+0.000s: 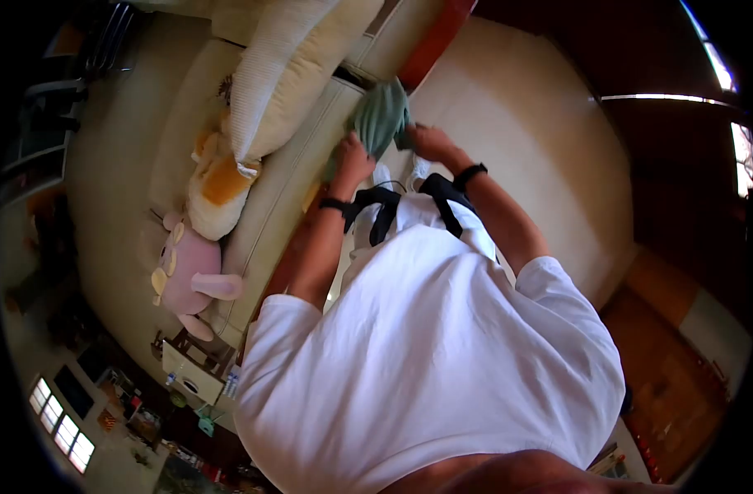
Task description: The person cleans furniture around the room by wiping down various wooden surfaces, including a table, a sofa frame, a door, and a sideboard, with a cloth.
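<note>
A green cloth is stretched between my two hands in front of the sofa edge. My left hand is closed on its left side, fingers wrapped round the fabric. On the other side my right hand grips the cloth's right edge. The cloth hangs in folds, and I cannot tell whether it is a garment or a plain piece of fabric. Both wrists wear black bands. Beneath the hands my white shoes show on the floor.
Along the left runs a pale sofa with a large cream pillow, a white and orange plush toy and a pink plush toy. A tan floor spreads to the right. Dark wooden furniture stands beyond it.
</note>
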Action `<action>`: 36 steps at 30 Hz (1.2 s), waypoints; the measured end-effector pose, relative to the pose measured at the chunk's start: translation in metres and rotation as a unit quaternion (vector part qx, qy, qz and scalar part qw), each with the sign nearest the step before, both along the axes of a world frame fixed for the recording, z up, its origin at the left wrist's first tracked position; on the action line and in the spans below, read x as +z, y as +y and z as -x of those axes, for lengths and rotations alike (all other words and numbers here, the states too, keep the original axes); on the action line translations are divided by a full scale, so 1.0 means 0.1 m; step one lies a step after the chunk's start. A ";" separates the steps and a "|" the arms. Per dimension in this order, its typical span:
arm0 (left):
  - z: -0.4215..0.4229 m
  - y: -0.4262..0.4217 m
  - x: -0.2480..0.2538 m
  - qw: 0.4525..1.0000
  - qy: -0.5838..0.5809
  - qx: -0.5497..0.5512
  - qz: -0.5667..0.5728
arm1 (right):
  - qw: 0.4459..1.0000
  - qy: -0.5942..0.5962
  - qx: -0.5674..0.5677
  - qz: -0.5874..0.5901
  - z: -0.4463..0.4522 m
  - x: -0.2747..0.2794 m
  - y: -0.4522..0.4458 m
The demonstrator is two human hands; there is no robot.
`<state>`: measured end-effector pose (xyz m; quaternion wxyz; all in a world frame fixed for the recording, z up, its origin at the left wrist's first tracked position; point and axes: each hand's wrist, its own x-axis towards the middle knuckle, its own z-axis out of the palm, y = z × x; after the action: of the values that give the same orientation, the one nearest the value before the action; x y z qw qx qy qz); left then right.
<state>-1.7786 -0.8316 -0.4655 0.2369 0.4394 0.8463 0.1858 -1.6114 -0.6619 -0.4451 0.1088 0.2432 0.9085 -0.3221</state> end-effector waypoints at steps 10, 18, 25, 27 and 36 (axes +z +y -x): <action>0.12 -0.17 0.07 0.996 -0.045 0.075 -0.002 | 0.996 0.010 0.079 0.047 0.10 0.27 0.36; -0.03 0.80 0.21 0.946 -0.227 0.140 -0.184 | 0.958 0.265 0.098 0.057 -0.24 0.85 1.09; -0.26 2.15 0.47 0.926 -0.164 0.010 -0.340 | 0.912 0.398 -0.099 0.035 -0.28 1.05 1.58; -0.26 2.40 0.44 0.972 0.077 -0.079 -0.206 | 0.927 0.356 -0.107 0.045 -0.14 1.02 1.65; -0.26 3.07 0.21 0.992 0.126 0.016 -0.012 | 0.945 0.308 -0.026 -0.109 0.32 0.53 2.22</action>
<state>-1.7530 -0.5247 -0.4441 0.1206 0.4488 0.8739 0.1428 -1.6429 -0.4399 -0.3924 -0.2116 0.1666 0.9205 -0.2831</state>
